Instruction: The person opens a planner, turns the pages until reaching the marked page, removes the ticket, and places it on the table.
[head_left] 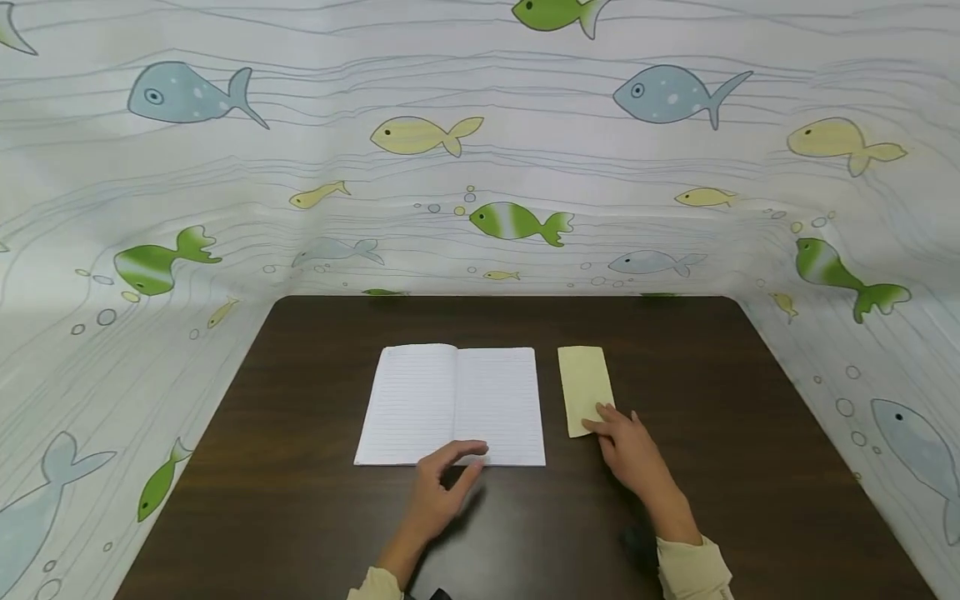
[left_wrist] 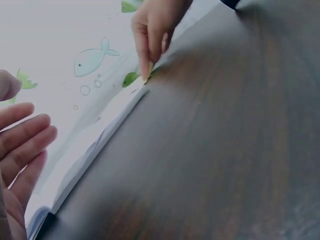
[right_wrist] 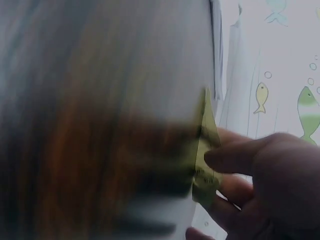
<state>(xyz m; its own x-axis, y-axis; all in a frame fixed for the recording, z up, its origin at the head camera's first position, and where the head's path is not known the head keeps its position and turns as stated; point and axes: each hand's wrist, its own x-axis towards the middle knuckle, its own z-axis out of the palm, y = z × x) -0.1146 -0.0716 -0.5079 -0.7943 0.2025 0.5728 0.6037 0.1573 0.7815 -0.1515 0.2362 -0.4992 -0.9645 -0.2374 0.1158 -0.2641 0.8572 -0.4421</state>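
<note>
An open notebook (head_left: 495, 400) with blank lined pages lies flat on the dark table. My left hand (head_left: 442, 492) hovers at its near edge by the centre fold, thumb and forefinger apart with nothing between them. In the left wrist view, that hand's fingers (left_wrist: 30, 135) extend loosely beside the notebook. Right of the notebook is a yellow strip of paper (head_left: 585, 379). Its near end is pinched by my right hand (head_left: 636, 457), thumb on top and fingers beneath in the right wrist view, where the paper (right_wrist: 204, 150) appears nearly edge-on.
Dark brown wood-grain table (head_left: 300, 517) extends on all sides of the notebook. A white sheet with printed fish (head_left: 517, 221) encloses its back and sides. A dark wrist strap shows at the left cuff (head_left: 377, 586).
</note>
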